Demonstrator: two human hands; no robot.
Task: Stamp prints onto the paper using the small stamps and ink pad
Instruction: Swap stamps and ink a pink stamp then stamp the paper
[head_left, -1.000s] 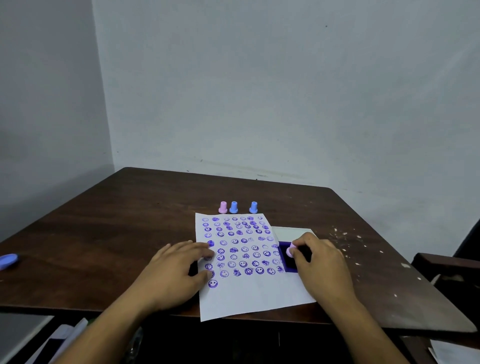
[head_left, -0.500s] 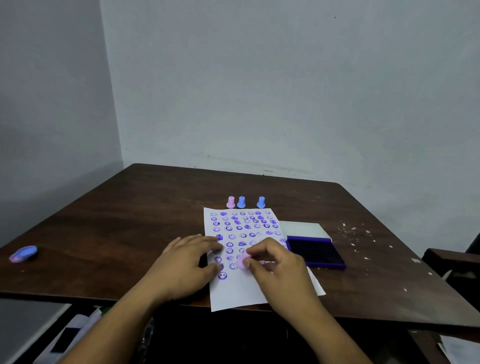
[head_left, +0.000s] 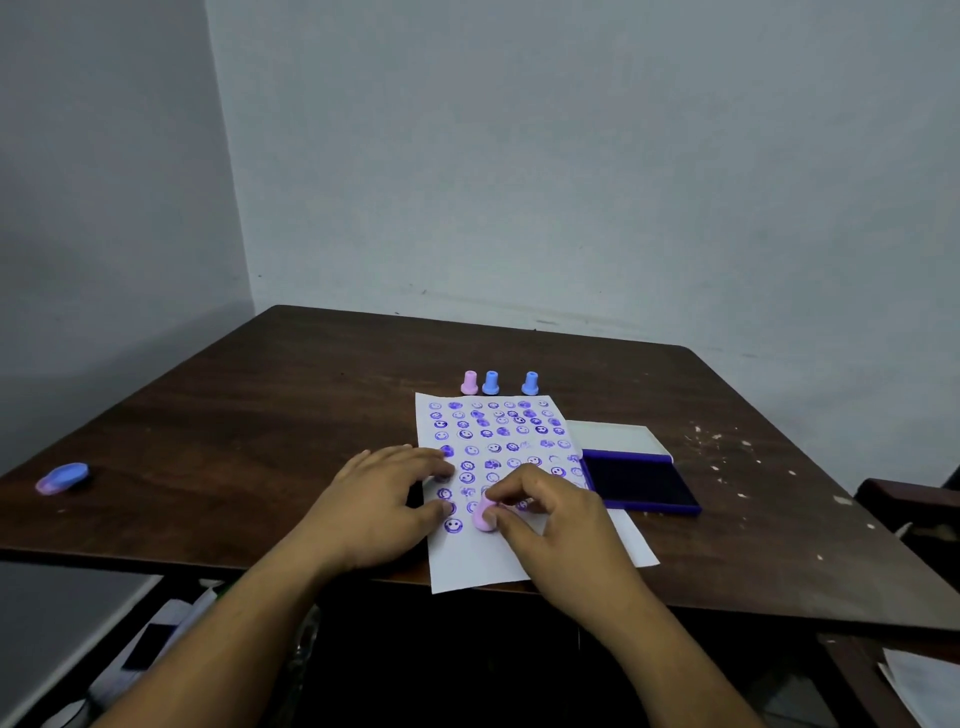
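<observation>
— Looking around first: what lies on the desk (head_left: 270, 405) besides the sheet?
— Three spare stamps stand just beyond the paper's far edge: a pink one (head_left: 469, 383), a blue one (head_left: 490, 383) touching or nearly touching it, and another blue one (head_left: 530, 383) a little to the right. A blue-and-pink oval thing (head_left: 62, 478) lies well apart at the far left. Pale flecks (head_left: 727, 447) dot the right side, and a chair arm (head_left: 909, 499) shows at the right edge.
— And the ink pad?
— The pad (head_left: 641, 483) sits open, just right of the paper, its white lid (head_left: 613, 439) folded back.
— The hands?
— The left hand (head_left: 379, 509) lies flat, fingers relaxed, on the paper's left edge. The right hand (head_left: 550, 525) pinches a pink stamp (head_left: 484, 514), base down on the paper.
— The paper?
— The paper (head_left: 498, 556) is white, filled with rows of purple smiley prints; its near strip is bare and overhangs the desk.
</observation>
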